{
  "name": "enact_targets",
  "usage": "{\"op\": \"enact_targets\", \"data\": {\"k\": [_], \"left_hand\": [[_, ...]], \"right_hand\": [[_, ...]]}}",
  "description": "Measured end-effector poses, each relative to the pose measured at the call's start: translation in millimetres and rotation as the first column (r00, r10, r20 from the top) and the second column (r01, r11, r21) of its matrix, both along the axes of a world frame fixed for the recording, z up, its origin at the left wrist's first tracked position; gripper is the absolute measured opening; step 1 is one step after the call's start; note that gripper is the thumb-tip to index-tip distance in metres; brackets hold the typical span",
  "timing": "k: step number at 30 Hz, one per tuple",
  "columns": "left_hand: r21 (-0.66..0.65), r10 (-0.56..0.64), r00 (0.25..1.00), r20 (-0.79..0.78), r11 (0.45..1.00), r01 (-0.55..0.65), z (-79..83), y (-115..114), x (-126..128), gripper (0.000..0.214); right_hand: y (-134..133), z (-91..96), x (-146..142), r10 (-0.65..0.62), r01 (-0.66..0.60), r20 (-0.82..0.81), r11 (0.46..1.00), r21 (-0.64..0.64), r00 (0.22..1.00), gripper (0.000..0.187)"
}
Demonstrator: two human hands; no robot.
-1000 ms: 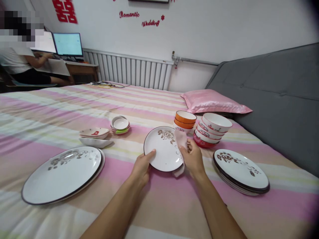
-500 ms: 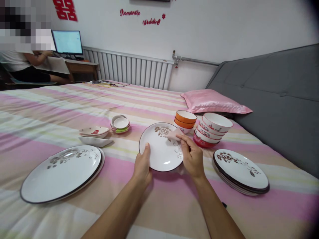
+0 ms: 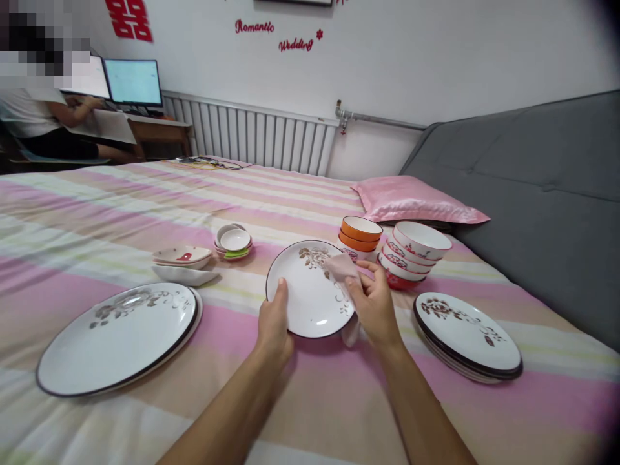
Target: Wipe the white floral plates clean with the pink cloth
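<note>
A round white plate (image 3: 307, 297) with a dark rim and a brown flower print is held tilted above the bed. My left hand (image 3: 275, 326) grips its left edge, thumb on top and the fingers hidden beneath. At the right edge, my right hand (image 3: 375, 303) pinches a thin pale pink cloth or tissue (image 3: 343, 268). Part of that cloth lies over the plate's rim and another part hangs below it. To the right rests a stack of similar plates (image 3: 467, 332); to the left lie large oval plates (image 3: 121, 339), one on another.
Behind the plate stand orange bowls (image 3: 361, 236) and a taller stack of white and red bowls (image 3: 416, 248). Small dishes (image 3: 235, 241) and boat-shaped dishes (image 3: 184, 265) sit left. A pink pillow (image 3: 419, 199) lies by the grey headboard (image 3: 533, 174). A person (image 3: 36, 123) sits at a desk.
My right hand has shifted the cloth along the plate's right edge, and more of it now shows, including below the rim. The plate has moved slightly left and down.
</note>
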State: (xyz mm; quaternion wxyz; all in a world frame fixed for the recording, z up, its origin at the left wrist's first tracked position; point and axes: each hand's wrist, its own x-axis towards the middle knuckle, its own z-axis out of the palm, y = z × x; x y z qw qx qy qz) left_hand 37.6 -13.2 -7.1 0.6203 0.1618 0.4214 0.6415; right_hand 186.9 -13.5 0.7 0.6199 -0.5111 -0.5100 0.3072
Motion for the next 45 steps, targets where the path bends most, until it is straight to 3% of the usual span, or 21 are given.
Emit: {"op": "enact_targets", "data": {"k": [2,5,8,10,11,13,15,18,20,23,27,39,45], "left_hand": [[0.030,0.005,1.000,0.000,1.000,-0.005,1.4,-0.8,0.8,0.039],[0.062,0.033,0.999,-0.015,0.998,-0.032,5.0,-1.7,1.9,0.038],[0.070,0.048,0.999,-0.019,0.996,-0.047,7.9,-1.9,2.3,0.037],[0.075,0.051,0.999,-0.014,0.996,-0.050,8.2,-1.6,2.0,0.037],[0.079,0.052,0.999,-0.011,0.996,-0.051,8.0,-1.5,1.8,0.037],[0.082,0.053,0.999,-0.011,0.995,-0.052,7.5,-1.5,1.2,0.036],[0.082,0.044,0.999,-0.017,0.996,-0.043,7.6,-1.8,0.8,0.036],[0.081,0.039,0.999,-0.018,0.996,-0.037,8.6,-2.4,0.7,0.035],[0.087,0.038,0.999,-0.012,0.996,-0.037,9.0,-2.5,0.9,0.035],[0.101,0.032,0.999,-0.004,0.994,-0.031,7.8,-2.3,1.1,0.037],[0.086,0.033,0.999,0.002,0.996,-0.033,5.5,-1.3,0.9,0.038],[0.034,-0.017,0.999,-0.034,0.999,0.018,1.4,-1.7,0.3,0.042],[-0.069,-0.067,0.994,-0.089,0.996,0.061,5.8,-4.9,1.7,0.046]], "right_hand": [[-0.3,-0.6,-2.1,-0.057,0.059,0.067,0.998,-0.037,0.996,0.050],[-2.5,3.3,-2.8,-0.170,0.198,0.357,0.979,-0.044,0.918,0.030],[-5.6,9.0,-1.8,-0.305,0.340,0.672,0.937,0.083,0.675,0.033],[-7.4,11.8,-1.0,-0.392,0.406,0.753,0.896,0.181,0.529,0.035],[-8.2,12.8,-0.7,-0.416,0.417,0.763,0.884,0.211,0.494,0.035],[-9.2,13.9,-0.3,-0.402,0.393,0.747,0.897,0.204,0.529,0.035],[-9.4,13.8,-0.8,-0.298,0.311,0.677,0.945,0.106,0.673,0.034],[-8.4,11.2,-3.9,-0.097,0.147,0.413,0.985,-0.091,0.905,0.035],[-7.5,8.9,-7.0,-0.023,0.059,0.203,0.983,-0.171,0.979,0.039],[-7.0,7.3,-10.8,0.052,-0.051,0.001,0.981,-0.188,0.999,0.046],[-6.1,7.6,-13.2,0.145,-0.147,-0.064,0.989,-0.024,0.987,0.050],[-1.1,4.6,-6.8,-0.138,0.125,0.062,0.975,0.181,0.989,0.046],[-2.1,8.3,3.4,-0.103,0.078,0.131,0.979,0.186,0.986,0.044]]}}
